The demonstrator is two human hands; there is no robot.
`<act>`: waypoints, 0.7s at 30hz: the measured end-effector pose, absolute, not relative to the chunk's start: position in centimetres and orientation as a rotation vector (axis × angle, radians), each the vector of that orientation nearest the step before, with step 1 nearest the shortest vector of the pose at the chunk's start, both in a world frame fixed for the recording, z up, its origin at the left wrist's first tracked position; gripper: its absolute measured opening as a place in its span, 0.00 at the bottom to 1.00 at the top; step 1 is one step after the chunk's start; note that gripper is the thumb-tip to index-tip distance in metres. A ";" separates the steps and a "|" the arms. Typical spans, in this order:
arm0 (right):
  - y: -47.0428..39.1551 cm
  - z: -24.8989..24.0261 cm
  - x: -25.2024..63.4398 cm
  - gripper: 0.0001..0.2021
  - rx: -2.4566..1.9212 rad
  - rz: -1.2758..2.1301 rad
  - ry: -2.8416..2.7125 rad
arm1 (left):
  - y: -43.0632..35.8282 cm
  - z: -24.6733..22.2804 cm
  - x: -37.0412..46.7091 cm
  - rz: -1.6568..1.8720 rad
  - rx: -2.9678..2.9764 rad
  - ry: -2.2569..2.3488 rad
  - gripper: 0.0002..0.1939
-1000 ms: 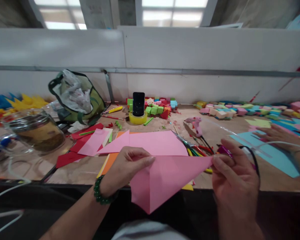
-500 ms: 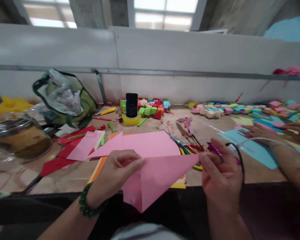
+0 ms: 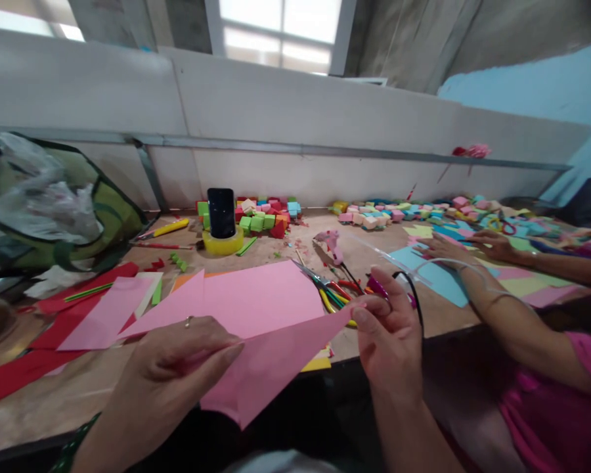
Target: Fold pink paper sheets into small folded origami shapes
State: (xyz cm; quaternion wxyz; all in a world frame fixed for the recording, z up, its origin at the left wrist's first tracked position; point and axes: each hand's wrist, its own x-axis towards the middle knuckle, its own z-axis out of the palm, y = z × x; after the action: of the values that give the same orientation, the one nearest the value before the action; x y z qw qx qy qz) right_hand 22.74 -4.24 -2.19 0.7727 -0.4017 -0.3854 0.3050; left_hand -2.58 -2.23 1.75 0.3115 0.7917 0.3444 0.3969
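Note:
A folded pink paper point(image 3: 276, 358) hangs at the table's front edge between my two hands. My left hand point(image 3: 172, 374) pinches its upper edge between thumb and fingers. At the paper's pointed right corner, my right hand point(image 3: 389, 332) holds it between thumb and forefinger, the other fingers loosely curled. Behind it, a larger pink sheet point(image 3: 270, 292) lies on the table. Scissors and pliers with coloured handles point(image 3: 329, 289) rest beside that sheet, and a pink glue gun point(image 3: 329, 246) lies beyond them.
A phone point(image 3: 221, 213) stands in a yellow tape roll point(image 3: 223, 242). Folded paper pieces point(image 3: 261, 220) line the wall. A green bag point(image 3: 103, 203) is at left, red paper point(image 3: 24, 374) in front. At right, another person's hands point(image 3: 443, 249) touch coloured paper.
The view has turned to the right, so table objects appear farther left and more of the other person shows. The pink paper is still in both my hands, now tilted more.

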 end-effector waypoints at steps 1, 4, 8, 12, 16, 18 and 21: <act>-4.3 -2.1 22.7 0.26 -0.859 0.692 -0.824 | -2.2 1.8 -2.6 1.034 2.093 0.912 0.10; -4.2 -2.0 22.6 0.22 -0.837 0.740 -0.790 | -2.0 1.7 -2.6 0.988 2.053 0.932 0.13; -3.9 -2.1 22.7 0.20 -0.851 0.734 -0.754 | -1.5 1.3 -2.1 0.930 1.891 0.976 0.15; -3.4 -2.3 22.9 0.21 -0.900 0.838 -0.792 | -0.9 0.7 -1.7 0.923 1.706 1.009 0.15; -3.2 -2.3 22.9 0.25 -0.959 0.906 -0.816 | -0.5 0.4 -1.7 0.936 1.643 1.011 0.14; -3.3 -2.2 22.9 0.25 -0.970 0.892 -0.803 | -0.5 0.3 -1.8 0.932 1.639 0.997 0.13; -3.4 -2.2 22.8 0.25 -0.968 0.866 -0.791 | -0.5 0.2 -1.9 0.918 1.634 0.996 0.13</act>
State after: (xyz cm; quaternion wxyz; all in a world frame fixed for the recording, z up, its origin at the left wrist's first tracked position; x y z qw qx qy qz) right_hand 22.83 -3.35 -2.21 0.7245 -0.4387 -0.3585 0.3926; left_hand -1.95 -0.48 0.19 0.4878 0.6721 0.4096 0.3775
